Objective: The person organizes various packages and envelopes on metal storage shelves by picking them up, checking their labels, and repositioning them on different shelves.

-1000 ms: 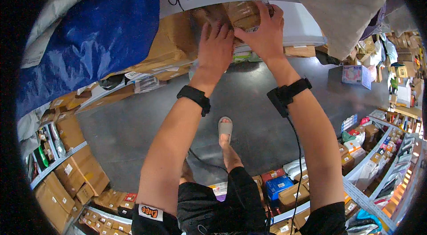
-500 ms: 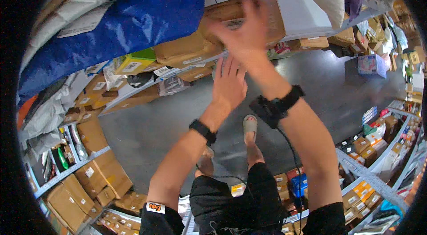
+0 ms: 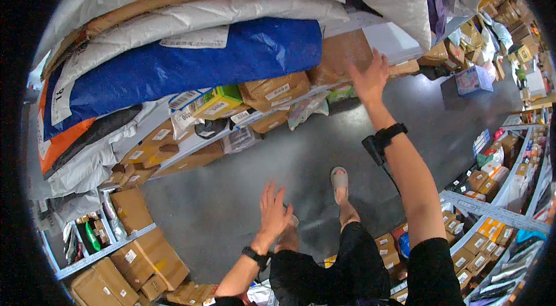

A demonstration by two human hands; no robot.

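Observation:
My right hand (image 3: 370, 79) is stretched forward to the shelf with its fingers spread and nothing held. Its fingertips are at the right end of a brown cardboard box (image 3: 340, 55); whether they touch it I cannot tell. Low above the floor, apart from the shelf, my left hand (image 3: 272, 213) hangs with loosely spread fingers and holds nothing. Left of the box, a large blue plastic mailer (image 3: 191, 77) lies over the shelf edge under white padded mailers (image 3: 185, 22). A smaller brown carton (image 3: 275, 90) sits below the blue mailer's right end.
Beside the small carton stands a yellow-green box (image 3: 219, 102). Grey floor (image 3: 231, 196) runs between the shelves. More parcels fill the racks at lower left (image 3: 130, 257) and lower right (image 3: 475, 248). Further right, a purple-blue box (image 3: 474, 81) stands on the floor.
My left hand has drawn back from the shelf toward my body. The right hand has moved to the right, beside the box. The view has shifted, showing more of the mailers.

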